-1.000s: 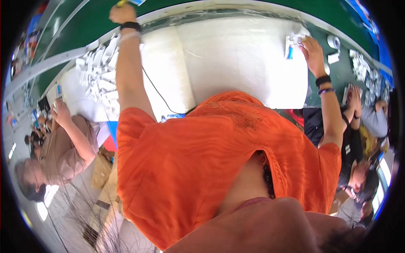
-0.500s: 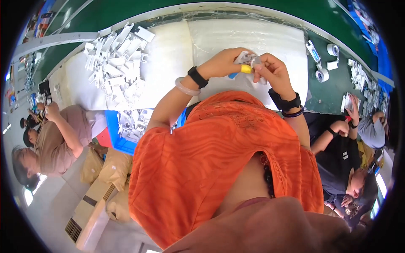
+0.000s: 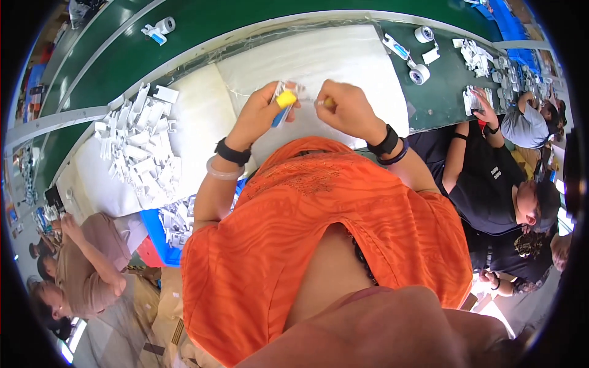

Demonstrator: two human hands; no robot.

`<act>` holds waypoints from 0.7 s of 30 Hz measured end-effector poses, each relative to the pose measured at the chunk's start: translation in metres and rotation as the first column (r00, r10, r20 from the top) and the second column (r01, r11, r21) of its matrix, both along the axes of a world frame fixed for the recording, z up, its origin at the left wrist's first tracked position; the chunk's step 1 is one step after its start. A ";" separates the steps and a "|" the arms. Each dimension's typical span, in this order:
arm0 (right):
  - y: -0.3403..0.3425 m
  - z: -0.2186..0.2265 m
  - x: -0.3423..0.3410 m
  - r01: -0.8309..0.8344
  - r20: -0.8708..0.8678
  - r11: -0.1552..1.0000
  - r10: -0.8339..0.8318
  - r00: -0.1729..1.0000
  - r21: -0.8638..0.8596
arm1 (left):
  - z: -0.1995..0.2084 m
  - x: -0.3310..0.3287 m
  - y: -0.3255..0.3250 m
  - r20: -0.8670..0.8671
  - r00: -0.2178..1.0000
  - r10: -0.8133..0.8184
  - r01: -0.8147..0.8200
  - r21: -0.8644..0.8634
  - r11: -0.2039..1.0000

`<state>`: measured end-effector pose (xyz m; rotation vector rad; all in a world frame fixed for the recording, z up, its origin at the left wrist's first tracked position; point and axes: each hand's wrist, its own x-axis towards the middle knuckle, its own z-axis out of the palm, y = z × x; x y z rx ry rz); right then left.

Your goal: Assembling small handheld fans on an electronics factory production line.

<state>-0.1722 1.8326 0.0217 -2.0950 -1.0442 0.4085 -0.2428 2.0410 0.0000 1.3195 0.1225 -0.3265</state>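
Holding, my left hand [image 3: 256, 118]: pinching blue-and-white piece [image 3: 279, 117] above white sheet [image 3: 343, 52].
My right hand [image 3: 351, 110]: curled, just beside; can't tell if holding anything.
Piece step: two-handed handling, seemingly; next calls for steady left pinch.

Parts showing blue, counted: at least three. One is a held part [image 3: 280, 115], one a right part [image 3: 396, 46] on the green surface [image 3: 429, 101], one a far part [image 3: 157, 37]. White rolls [image 3: 419, 74]: at least three. Blue crate [image 3: 154, 235] at left: one. Black wristbands [image 3: 384, 141] on the wearer: two. Pale bangle [image 3: 224, 170]: one. Large left heap [image 3: 142, 147]: one; its white pieces overlap too much to count.
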 end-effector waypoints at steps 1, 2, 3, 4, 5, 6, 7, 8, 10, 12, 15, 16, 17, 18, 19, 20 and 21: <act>0.002 -0.006 0.000 0.101 0.192 0.984 -0.128 0.973 0.148 | 0.001 0.000 -0.010 -0.020 0.993 0.114 -0.115 -0.081 0.990; 0.006 -0.010 -0.002 0.163 0.346 0.937 -0.271 0.898 0.310 | 0.001 0.000 -0.015 -0.035 0.991 0.128 -0.130 -0.075 0.989; 0.005 -0.012 0.000 0.166 0.382 0.931 -0.290 0.877 0.327 | -0.002 0.003 -0.019 -0.015 0.988 0.153 -0.154 -0.126 0.980; 0.007 -0.010 -0.003 0.192 0.354 0.918 -0.318 0.879 0.347 | -0.006 0.003 -0.021 -0.003 0.983 0.182 -0.180 -0.175 0.968; 0.009 -0.008 -0.004 0.213 0.301 0.893 -0.345 0.889 0.396 | -0.006 0.003 -0.024 -0.022 0.979 0.204 -0.205 -0.163 0.965; 0.012 -0.006 -0.006 0.236 0.244 0.865 -0.369 0.897 0.442 | -0.003 0.004 -0.027 -0.005 0.976 0.220 -0.216 -0.206 0.954; 0.013 -0.002 -0.007 0.266 0.150 0.850 -0.367 0.918 0.454 | -0.001 0.007 -0.029 0.015 0.972 0.233 -0.222 -0.254 0.942; 0.014 0.000 -0.009 0.297 0.055 0.836 -0.361 0.931 0.462 | 0.002 0.007 -0.029 -0.001 0.968 0.250 -0.242 -0.247 0.938; 0.013 -0.005 -0.006 0.275 0.099 0.866 -0.343 0.934 0.417 | 0.006 0.007 -0.029 0.034 0.984 0.176 -0.166 -0.199 0.966; 0.013 -0.007 -0.004 0.125 0.341 0.910 -0.271 0.900 0.395 | 0.007 0.005 -0.029 0.072 0.980 0.186 -0.169 -0.191 0.967; 0.016 -0.006 -0.005 0.043 0.381 0.895 -0.233 0.895 0.444 | 0.008 0.002 -0.030 0.130 0.974 0.185 -0.162 -0.169 0.972; 0.018 -0.003 -0.007 0.042 0.379 0.895 -0.231 0.896 0.445 | 0.008 0.002 -0.030 0.151 0.972 0.179 -0.156 -0.155 0.975; 0.020 0.002 -0.010 0.075 0.319 0.884 -0.245 0.915 0.462 | 0.008 0.001 -0.029 0.148 0.972 0.181 -0.158 -0.154 0.975; 0.022 0.004 -0.012 0.110 0.258 0.873 -0.258 0.931 0.476 | 0.008 0.000 -0.029 0.174 0.971 0.163 -0.142 -0.130 0.981; 0.021 0.003 -0.011 0.110 0.257 0.873 -0.257 0.931 0.475 | 0.008 0.000 -0.029 0.199 0.969 0.143 -0.124 -0.106 0.987; 0.021 0.003 -0.010 0.100 0.261 0.875 -0.247 0.933 0.473 | 0.008 0.000 -0.029 0.198 0.970 0.144 -0.125 -0.107 0.986; 0.021 0.002 -0.009 0.089 0.265 0.877 -0.238 0.934 0.471 | 0.008 0.000 -0.028 0.210 0.969 0.130 -0.113 -0.089 0.990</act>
